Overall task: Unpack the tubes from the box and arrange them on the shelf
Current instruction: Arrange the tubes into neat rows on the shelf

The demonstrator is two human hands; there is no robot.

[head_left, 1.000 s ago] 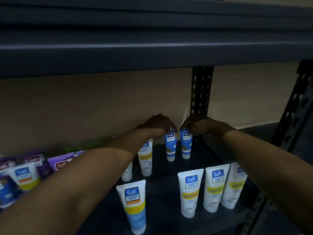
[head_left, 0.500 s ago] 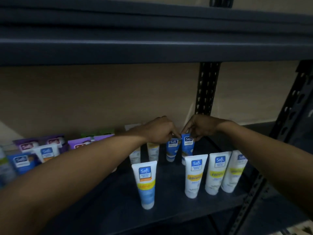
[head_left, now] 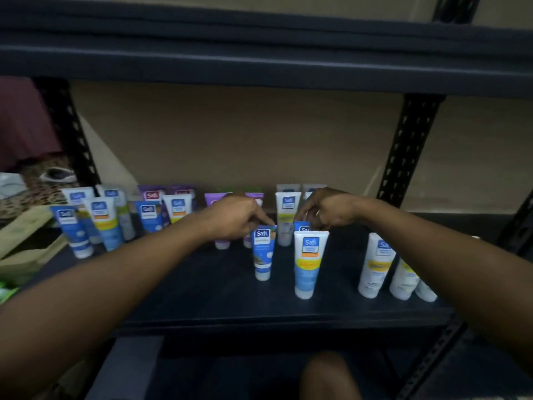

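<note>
Left hand (head_left: 233, 217) pinches blue tube (head_left: 263, 251); right hand (head_left: 327, 210) pinches half-hidden tube (head_left: 300, 227).

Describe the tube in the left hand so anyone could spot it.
On the dark shelf, near its middle, the left hand pinches a small tube standing on its cap. It is mostly blue; the taller tube right of it is white-topped with a yellow band.

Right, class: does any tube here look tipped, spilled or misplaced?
Nothing stands out. Every visible tube stands upright on the shelf; the left hand pinches one blue tube, the right hand a second blue tube.
</note>
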